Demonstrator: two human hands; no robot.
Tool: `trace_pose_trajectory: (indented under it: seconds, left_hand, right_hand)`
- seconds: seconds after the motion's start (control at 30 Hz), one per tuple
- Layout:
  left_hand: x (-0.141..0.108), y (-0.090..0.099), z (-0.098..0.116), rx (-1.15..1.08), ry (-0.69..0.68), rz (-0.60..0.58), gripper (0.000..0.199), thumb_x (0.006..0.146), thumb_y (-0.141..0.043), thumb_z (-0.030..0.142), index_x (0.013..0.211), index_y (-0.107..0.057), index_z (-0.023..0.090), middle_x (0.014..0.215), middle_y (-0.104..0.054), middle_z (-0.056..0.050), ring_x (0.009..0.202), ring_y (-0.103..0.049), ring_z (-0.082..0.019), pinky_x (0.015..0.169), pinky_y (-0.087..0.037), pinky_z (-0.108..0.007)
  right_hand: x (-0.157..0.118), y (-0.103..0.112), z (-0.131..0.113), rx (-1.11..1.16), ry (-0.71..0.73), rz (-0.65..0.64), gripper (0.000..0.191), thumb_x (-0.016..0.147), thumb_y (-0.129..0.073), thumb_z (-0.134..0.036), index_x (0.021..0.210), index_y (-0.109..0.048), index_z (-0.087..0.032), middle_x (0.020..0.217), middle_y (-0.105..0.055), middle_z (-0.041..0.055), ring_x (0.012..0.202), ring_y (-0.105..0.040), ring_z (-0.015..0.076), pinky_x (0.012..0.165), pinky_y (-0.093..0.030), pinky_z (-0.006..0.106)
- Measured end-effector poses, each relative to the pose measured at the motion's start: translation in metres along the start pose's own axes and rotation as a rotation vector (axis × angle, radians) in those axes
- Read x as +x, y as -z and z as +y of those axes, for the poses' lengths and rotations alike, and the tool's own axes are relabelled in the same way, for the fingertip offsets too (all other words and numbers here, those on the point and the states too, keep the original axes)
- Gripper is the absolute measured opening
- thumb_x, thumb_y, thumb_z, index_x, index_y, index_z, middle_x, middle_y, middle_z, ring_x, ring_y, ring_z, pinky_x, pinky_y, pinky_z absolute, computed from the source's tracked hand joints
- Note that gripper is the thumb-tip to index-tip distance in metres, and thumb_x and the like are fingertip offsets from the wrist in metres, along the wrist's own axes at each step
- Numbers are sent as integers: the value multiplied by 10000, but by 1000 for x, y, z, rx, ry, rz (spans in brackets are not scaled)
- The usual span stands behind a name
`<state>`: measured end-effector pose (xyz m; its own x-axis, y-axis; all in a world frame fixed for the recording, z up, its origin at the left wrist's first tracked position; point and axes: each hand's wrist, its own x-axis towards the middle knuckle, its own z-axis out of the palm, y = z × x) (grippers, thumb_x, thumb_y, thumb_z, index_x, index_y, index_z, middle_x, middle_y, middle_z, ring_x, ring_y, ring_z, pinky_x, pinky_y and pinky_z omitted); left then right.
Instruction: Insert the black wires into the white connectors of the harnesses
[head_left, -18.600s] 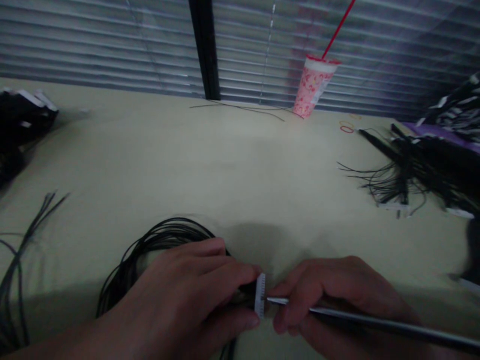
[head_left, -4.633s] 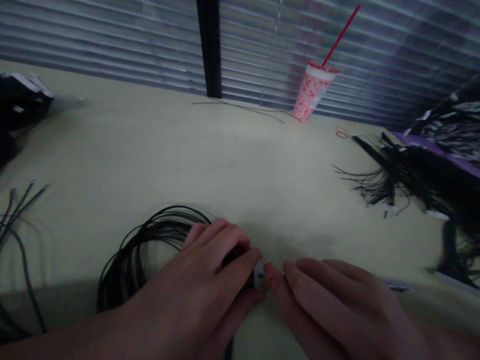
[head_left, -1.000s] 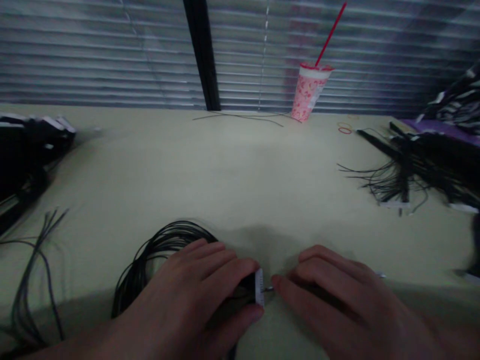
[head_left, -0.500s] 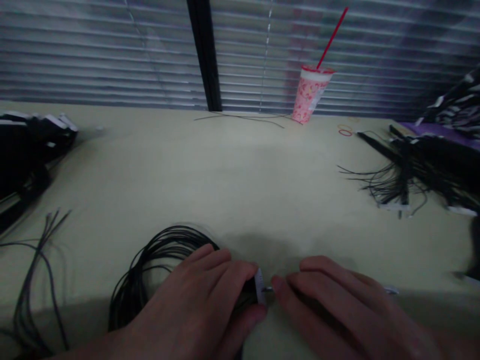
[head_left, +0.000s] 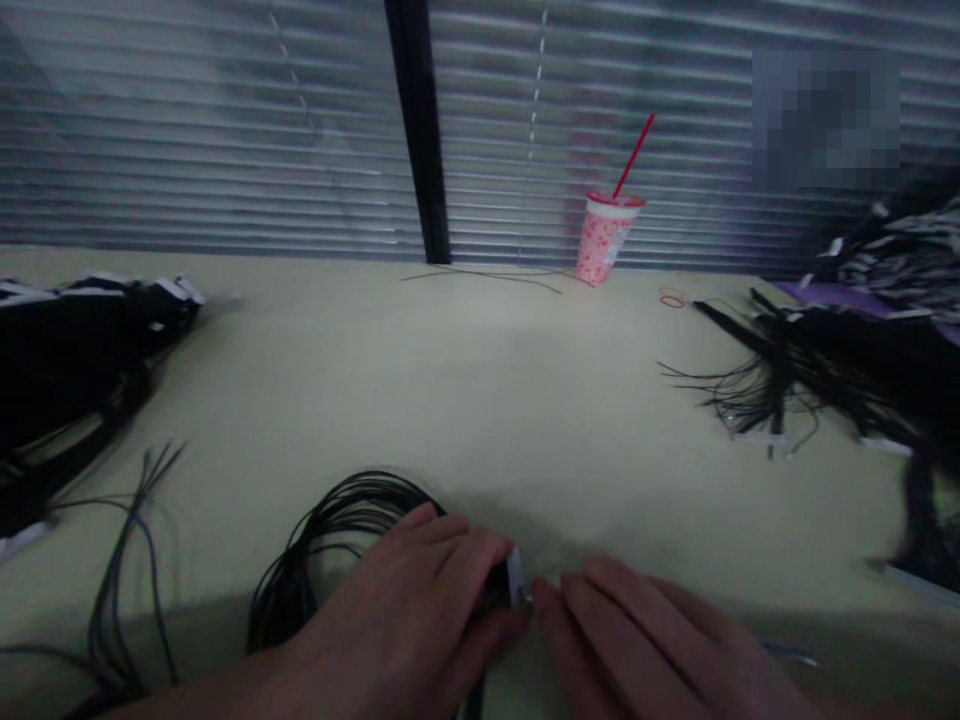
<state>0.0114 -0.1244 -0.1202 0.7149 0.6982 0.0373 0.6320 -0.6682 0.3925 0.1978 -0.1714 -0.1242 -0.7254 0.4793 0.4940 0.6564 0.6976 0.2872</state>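
My left hand (head_left: 405, 610) is closed on a white connector (head_left: 514, 575) at the end of a looped bundle of black wires (head_left: 360, 505), which curves out behind and to the left of the hand. Close on the right, my right hand (head_left: 637, 640) pinches a thin wire, whose metallic tip lies against the connector's right face. A farther end of that wire (head_left: 791, 655) sticks out to the right from under my right hand. Whether the tip is inside the connector cannot be made out.
Loose dark wires (head_left: 120, 580) lie at the left, below a black wire bundle (head_left: 75, 350). More black harnesses (head_left: 862, 370) with white connectors cover the right side. A pink cup (head_left: 604, 240) with a red straw and rubber bands (head_left: 672, 297) are at the back, before window blinds (head_left: 262, 150).
The view has tilted up a little. My right hand has moved closer to the connector, and less of the wire shows between its fingertips and the connector.
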Motion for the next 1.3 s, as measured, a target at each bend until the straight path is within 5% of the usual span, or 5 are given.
trace_pose_trajectory:
  seconds: [0.27, 0.5, 0.7, 1.07, 1.3]
  left_hand:
    - [3, 3, -6, -3, 14, -41, 114, 714, -585, 184, 807, -520, 188, 752, -611, 18, 684, -556, -146, 650, -439, -267]
    - [5, 7, -8, 20, 18, -73, 154, 680, -635, 227, 771, -518, 183, 704, -619, 16, 609, -548, -136, 585, -433, -252]
    - [5, 8, -4, 30, 24, -47, 195, 673, -647, 209, 828, -530, 190, 756, -632, 12, 699, -567, -152, 655, -443, -264]
    - [4, 8, -6, 23, 46, -78, 173, 747, -584, 266, 894, -525, 194, 800, -629, -7, 751, -562, -162, 722, -446, -300]
    - [7, 10, -8, 26, 28, -150, 165, 738, -594, 254, 875, -532, 187, 811, -641, -2, 748, -572, -169, 710, -445, -310]
  right_hand:
    - [17, 5, 22, 294, -204, -242, 218, 841, -414, -141, 710, -586, -173, 640, -573, 6, 619, -531, 99, 542, -443, 176]
    - [18, 0, 20, 205, -159, 22, 496, 873, -181, -53, 646, -603, -184, 532, -546, 8, 545, -526, 124, 446, -395, 242]
    - [13, -14, 21, 173, -198, 216, 461, 886, -238, -83, 601, -577, -209, 488, -542, -14, 484, -512, 112, 395, -360, 241]
    - [6, -13, 21, 169, -145, 58, 400, 915, -217, -140, 793, -593, -198, 615, -598, -5, 577, -553, 127, 444, -404, 242]
    - [8, -23, 24, 181, -140, 186, 400, 889, -252, -86, 678, -573, -197, 529, -562, -20, 484, -521, 96, 401, -383, 214]
